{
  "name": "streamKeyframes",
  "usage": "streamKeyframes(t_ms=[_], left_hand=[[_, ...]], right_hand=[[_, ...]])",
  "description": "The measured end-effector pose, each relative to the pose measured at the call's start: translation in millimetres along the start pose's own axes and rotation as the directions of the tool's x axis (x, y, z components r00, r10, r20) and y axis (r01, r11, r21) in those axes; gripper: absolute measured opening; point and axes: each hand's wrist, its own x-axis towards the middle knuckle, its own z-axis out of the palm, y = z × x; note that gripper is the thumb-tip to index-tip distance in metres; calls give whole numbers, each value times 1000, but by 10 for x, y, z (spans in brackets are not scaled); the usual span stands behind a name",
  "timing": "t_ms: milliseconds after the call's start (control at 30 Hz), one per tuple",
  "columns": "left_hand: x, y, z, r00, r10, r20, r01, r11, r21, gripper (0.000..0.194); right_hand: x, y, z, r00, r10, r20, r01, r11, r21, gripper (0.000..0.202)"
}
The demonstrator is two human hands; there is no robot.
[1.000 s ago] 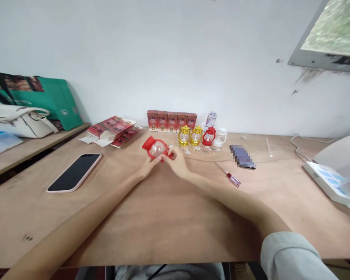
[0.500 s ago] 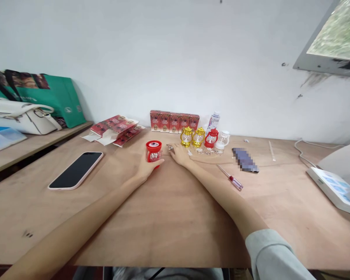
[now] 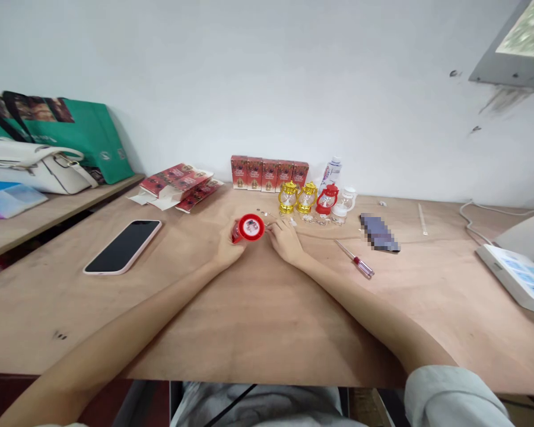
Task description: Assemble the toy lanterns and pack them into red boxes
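Observation:
My left hand (image 3: 228,249) is closed round a small red lantern (image 3: 251,228), tilted so that its round underside faces me; a white disc with small parts shows inside the red rim. Just right of it, my right hand (image 3: 285,239) has its thumb and fingertips pinched together. Something tiny may be between them, too small to make out. Beyond my right hand stand two gold lanterns (image 3: 288,198), another red lantern (image 3: 327,200) and a white lantern (image 3: 347,199). Small metal and white bits (image 3: 314,219) lie in front of these.
A screwdriver (image 3: 358,261) and a blurred-out phone (image 3: 380,232) lie to the right. On the left are a black-screened phone (image 3: 123,247) and flattened red cartons (image 3: 178,182). Several red boxes (image 3: 269,175) line the wall beside a bottle (image 3: 331,172). A white device (image 3: 514,279) sits far right.
My left hand has moved slightly right and tipped the red lantern from upright so its underside faces me. My right hand has left the small bits on the table and come beside the lantern.

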Motion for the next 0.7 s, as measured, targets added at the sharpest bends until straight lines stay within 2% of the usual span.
streamKeyframes(t_ms=[100, 167, 267, 467, 567, 700], left_hand=[[16, 21, -29, 997, 16, 73, -20, 998, 55, 39], [18, 45, -49, 992, 11, 122, -27, 991, 133, 42], [8, 83, -72, 979, 34, 201, -83, 967, 242, 49], [-21, 119, -72, 923, 236, 304, -329, 894, 305, 57], [-28, 138, -59, 914, 275, 300, -368, 871, 324, 60], [-30, 182, -58, 912, 259, 317, -364, 868, 338, 60]], right_hand=[[-215, -70, -132, 968, 5, -250, 57, 969, 240, 19], [-307, -130, -203, 946, 25, -324, 107, 916, 386, 19], [-366, -224, -256, 931, 69, -359, 132, 851, 508, 20], [-374, -307, -238, 900, 134, -414, 136, 817, 560, 15], [-379, -308, -228, 902, 152, -403, 99, 838, 537, 15], [-378, -296, -216, 914, 127, -385, 101, 848, 521, 13]])
